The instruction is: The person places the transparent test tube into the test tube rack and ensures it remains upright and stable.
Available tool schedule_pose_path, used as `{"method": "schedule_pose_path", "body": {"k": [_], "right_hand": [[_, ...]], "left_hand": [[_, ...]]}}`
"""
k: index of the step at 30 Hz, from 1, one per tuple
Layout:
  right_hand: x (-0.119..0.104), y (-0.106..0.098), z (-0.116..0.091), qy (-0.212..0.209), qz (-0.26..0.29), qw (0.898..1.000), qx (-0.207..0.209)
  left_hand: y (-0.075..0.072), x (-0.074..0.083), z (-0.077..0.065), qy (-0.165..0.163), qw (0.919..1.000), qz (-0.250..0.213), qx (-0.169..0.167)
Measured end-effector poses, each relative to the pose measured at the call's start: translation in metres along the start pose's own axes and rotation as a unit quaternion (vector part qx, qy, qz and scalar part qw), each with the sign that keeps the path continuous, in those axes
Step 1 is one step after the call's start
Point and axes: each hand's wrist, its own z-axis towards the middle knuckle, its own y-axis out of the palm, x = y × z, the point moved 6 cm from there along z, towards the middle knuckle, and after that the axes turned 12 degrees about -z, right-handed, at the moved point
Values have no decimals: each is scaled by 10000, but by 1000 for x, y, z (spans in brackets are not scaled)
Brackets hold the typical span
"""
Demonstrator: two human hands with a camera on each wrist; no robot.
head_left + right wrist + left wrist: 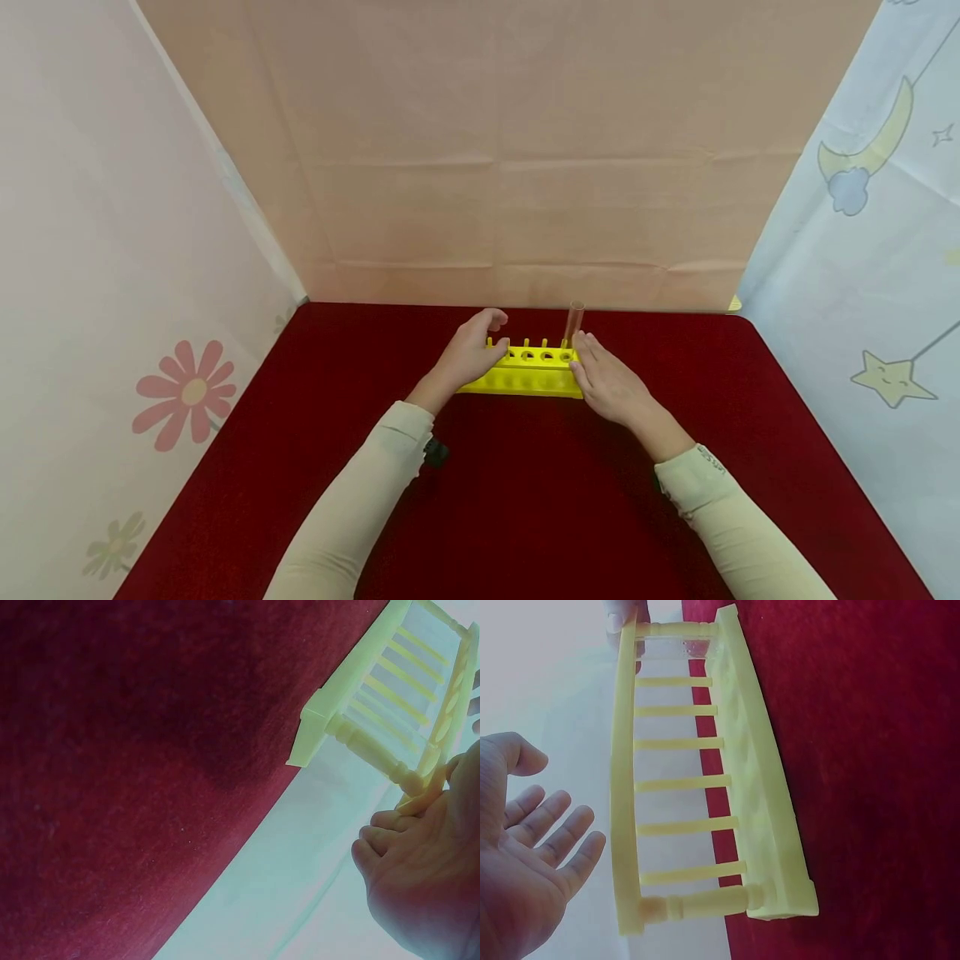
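Observation:
A yellow test tube rack (525, 382) stands on the red cloth, with a row of holes along its top plate and several pegs behind. One clear test tube (575, 318) rises upright at its right end. My right hand (611, 387) holds that end of the rack, with the thumb (454, 771) and fingers (379, 836) at either side of the top plate's end. Near the left end is my left hand (468, 354), its thumb spread from loosely bent fingers. In the left wrist view, a gap shows between these fingers (574, 832) and the rack.
The red cloth (525, 500) covers the table. A brown backdrop (495, 167) rises behind the far edge. Patterned sheets hang at the left (90, 250) and right (862, 275). A small black object (436, 452) shows beside the left sleeve.

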Motion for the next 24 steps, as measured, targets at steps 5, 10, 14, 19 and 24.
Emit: {"method": "schedule_pose_path", "body": {"k": [5, 10, 14, 19, 24], "right_hand": [[1, 0, 0, 1, 7, 10000, 16], [-1, 1, 0, -28, -31, 10000, 60], [-1, 2, 0, -10, -28, 10000, 34], [-1, 3, 1, -9, -37, 10000, 19], [-1, 2, 0, -13, -15, 10000, 47]], "left_hand": [[-4, -2, -1, 16, 10000, -10, 16], [-9, -7, -3, 72, 9999, 88, 67], [-14, -10, -6, 69, 9998, 90, 145], [-19, -14, -9, 26, 9998, 112, 171], [-23, -18, -11, -58, 9998, 144, 159]]}}
